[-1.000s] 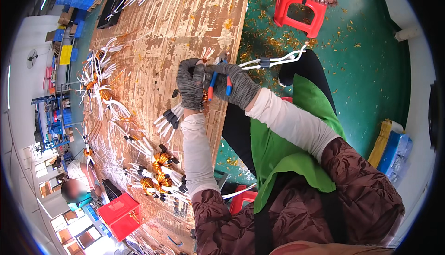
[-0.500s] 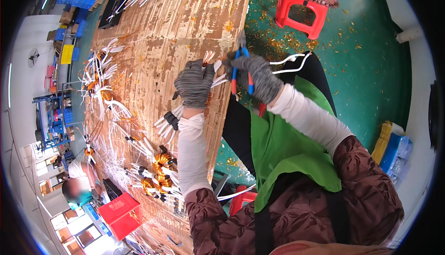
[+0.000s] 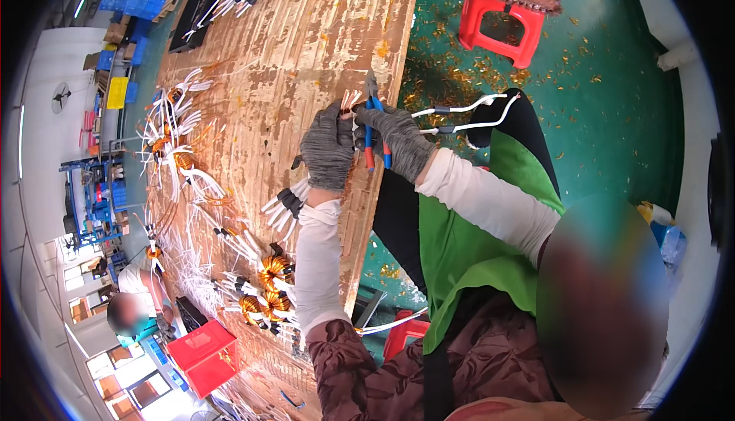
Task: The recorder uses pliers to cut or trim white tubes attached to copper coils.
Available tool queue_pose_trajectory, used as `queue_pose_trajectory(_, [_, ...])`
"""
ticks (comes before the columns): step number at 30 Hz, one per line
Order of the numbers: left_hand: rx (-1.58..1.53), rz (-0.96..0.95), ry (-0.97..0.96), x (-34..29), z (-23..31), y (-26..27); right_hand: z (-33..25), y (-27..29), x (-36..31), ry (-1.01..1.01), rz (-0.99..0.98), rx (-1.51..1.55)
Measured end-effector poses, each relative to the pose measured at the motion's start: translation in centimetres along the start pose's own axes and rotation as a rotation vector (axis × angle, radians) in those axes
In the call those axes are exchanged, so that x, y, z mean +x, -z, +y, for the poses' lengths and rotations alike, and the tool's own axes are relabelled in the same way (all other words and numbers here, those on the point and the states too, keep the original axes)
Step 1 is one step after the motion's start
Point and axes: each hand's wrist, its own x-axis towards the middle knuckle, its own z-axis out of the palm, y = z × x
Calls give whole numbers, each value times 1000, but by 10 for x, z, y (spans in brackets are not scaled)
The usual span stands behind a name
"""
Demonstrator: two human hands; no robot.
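Both my hands, in grey knit gloves, meet over the right edge of the wooden table. My left hand [image 3: 328, 149] is closed around a bundle of wires, whose bare copper ends [image 3: 350, 99] stick out above the fingers. My right hand [image 3: 400, 136] grips pliers [image 3: 370, 88] with blue and red handles, jaws pointing away from me beside the copper ends. The right fingertips touch the bundle or nearly so; the exact contact is hidden. White wires [image 3: 459, 107] with dark sleeves extend from beyond my right hand over my knee. Below my left wrist lie white wires with black sleeves [image 3: 289, 200].
Copper-wound coils with white leads [image 3: 272, 298] lie on the worn table [image 3: 298, 46], with more coils [image 3: 182, 159] along its left side. A red crate [image 3: 205, 356] stands at lower left, near another person [image 3: 142, 298]. A red stool [image 3: 501, 31] stands on the green floor among scraps.
My right hand has moved left with the pliers, up against my left hand. The pliers' jaws now stand beside the copper ends. My left hand has stayed about in place.
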Motion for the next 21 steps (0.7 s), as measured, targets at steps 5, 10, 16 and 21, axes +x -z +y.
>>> queue_pose_trajectory(5, [-191,85,21,-11,-3,-11,-12,-15,1,122,97,-215])
queue_pose_trajectory(10, [-126,156,-56,-5,-1,-11,-16,5,29,344,-37,-705])
queue_pose_trajectory(16, [-159,155,-12,-7,7,-1,-28,-7,17,1035,-168,-1444])
queue_pose_trajectory(21, [-234,178,18,-8,10,-8,-28,-7,11,987,-112,-1392])
